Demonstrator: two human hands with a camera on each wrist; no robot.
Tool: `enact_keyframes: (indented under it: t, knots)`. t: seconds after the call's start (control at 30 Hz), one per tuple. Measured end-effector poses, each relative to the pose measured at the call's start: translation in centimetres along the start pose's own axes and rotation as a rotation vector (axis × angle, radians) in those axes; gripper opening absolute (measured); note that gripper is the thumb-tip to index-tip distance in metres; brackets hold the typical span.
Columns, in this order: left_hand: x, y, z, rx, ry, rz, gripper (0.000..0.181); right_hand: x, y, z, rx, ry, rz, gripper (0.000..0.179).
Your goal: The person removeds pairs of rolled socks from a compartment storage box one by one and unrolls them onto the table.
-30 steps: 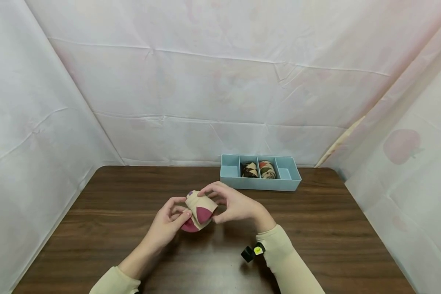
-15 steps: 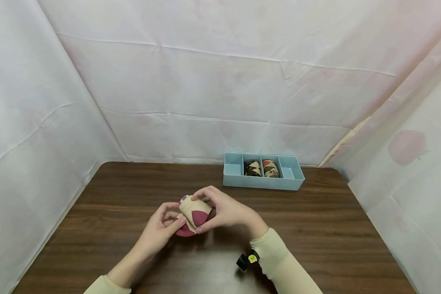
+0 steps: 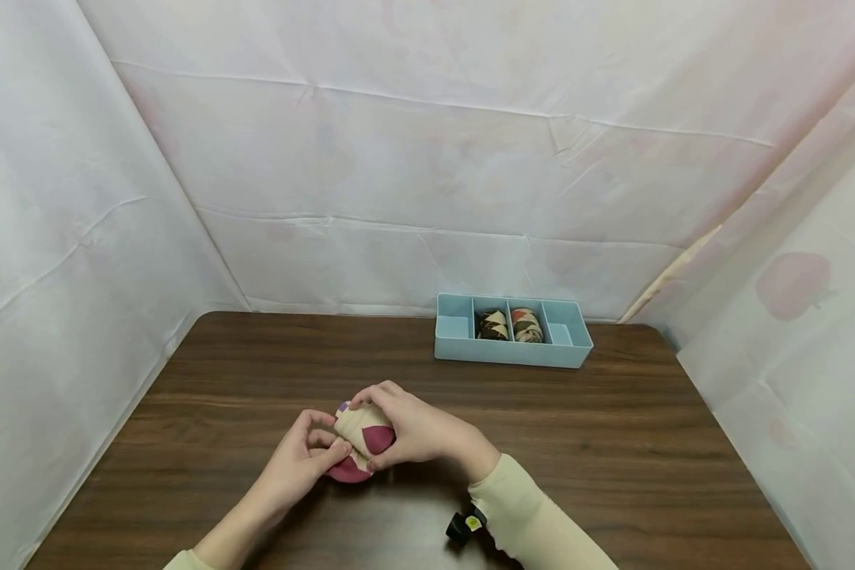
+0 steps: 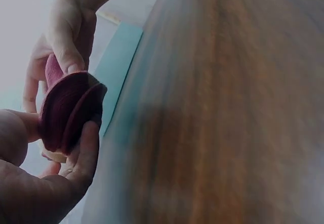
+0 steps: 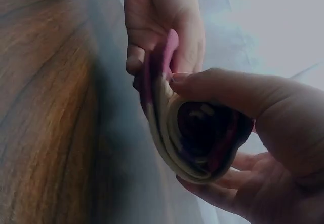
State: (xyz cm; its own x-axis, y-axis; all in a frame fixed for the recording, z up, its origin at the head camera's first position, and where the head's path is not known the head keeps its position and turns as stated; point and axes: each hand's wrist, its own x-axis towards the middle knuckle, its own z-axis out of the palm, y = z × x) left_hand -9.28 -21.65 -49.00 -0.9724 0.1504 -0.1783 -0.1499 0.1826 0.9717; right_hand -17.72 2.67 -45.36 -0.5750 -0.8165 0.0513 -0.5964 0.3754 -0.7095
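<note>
A pair of cream and magenta socks [image 3: 363, 426], partly rolled up, is held between both hands above the table. My left hand [image 3: 292, 467] pinches the flat magenta end with thumb on top and fingers beneath. Curled round the rolled part is my right hand [image 3: 420, 429], its thumb near the fold. Seen end-on in the right wrist view, the sock roll [image 5: 164, 127] shows a spiral of layers with a dark middle. The left wrist view shows the magenta underside of the socks [image 4: 71, 107] between the fingers of both hands.
At the back of the brown wooden table [image 3: 256, 364] stands a light blue divided box [image 3: 506, 351]. Its two middle compartments hold a dark rolled pair of socks [image 3: 493, 325] and a patterned rolled pair [image 3: 526, 326]. White cloth [image 3: 370, 158] hangs behind and at both sides.
Both hands have come nearer and slightly left with the socks. The right hand, loosely placed at the roll before, has closed round it. The head view has shifted slightly.
</note>
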Motion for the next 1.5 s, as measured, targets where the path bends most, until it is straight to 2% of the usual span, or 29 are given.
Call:
enact_keyframes:
  t: [0.27, 0.47, 0.53, 0.7, 0.87, 1.07, 1.13, 1.3, 1.5]
  knots:
    - [-0.4, -0.6, -0.6, 0.194, -0.055, -0.039, 0.056, 1.0, 1.9, 0.1, -0.009, -0.073, -0.022, 0.062]
    - [-0.7, -0.2, -1.4, 0.307, -0.091, 0.003, 0.054, 1.0, 2.1, 0.2, -0.003, -0.088, -0.025, 0.06]
    - [-0.9, -0.1, -1.7, 0.336, -0.087, 0.011, 0.053, 1.1, 2.2, 0.3, -0.004, -0.09, -0.03, 0.059]
    - [-1.5, 0.0, -2.1, 0.388, -0.03, -0.005, 0.049, 1.4, 2.3, 0.4, -0.033, -0.079, -0.063, 0.051]
    - [-1.6, -0.1, -2.0, 0.368, -0.017, -0.006, 0.047, 1.5, 2.3, 0.4, -0.033, -0.031, -0.078, 0.039]
    - [-1.1, -0.5, -2.1, 0.313, -0.098, -0.032, 0.033, 1.4, 2.3, 0.3, -0.013, -0.002, -0.105, 0.038]
    - [-1.0, -0.6, -2.3, 0.286, -0.127, -0.016, 0.031, 1.4, 2.3, 0.2, -0.008, 0.0, -0.118, 0.04]
    - [-0.9, -0.9, -2.4, 0.198, -0.173, 0.007, 0.035, 1.3, 2.3, -0.1, -0.002, -0.007, -0.112, 0.035]
    - [-1.0, -0.8, -2.3, 0.104, -0.182, -0.016, 0.045, 1.2, 2.6, -0.3, 0.016, 0.005, -0.076, 0.031]
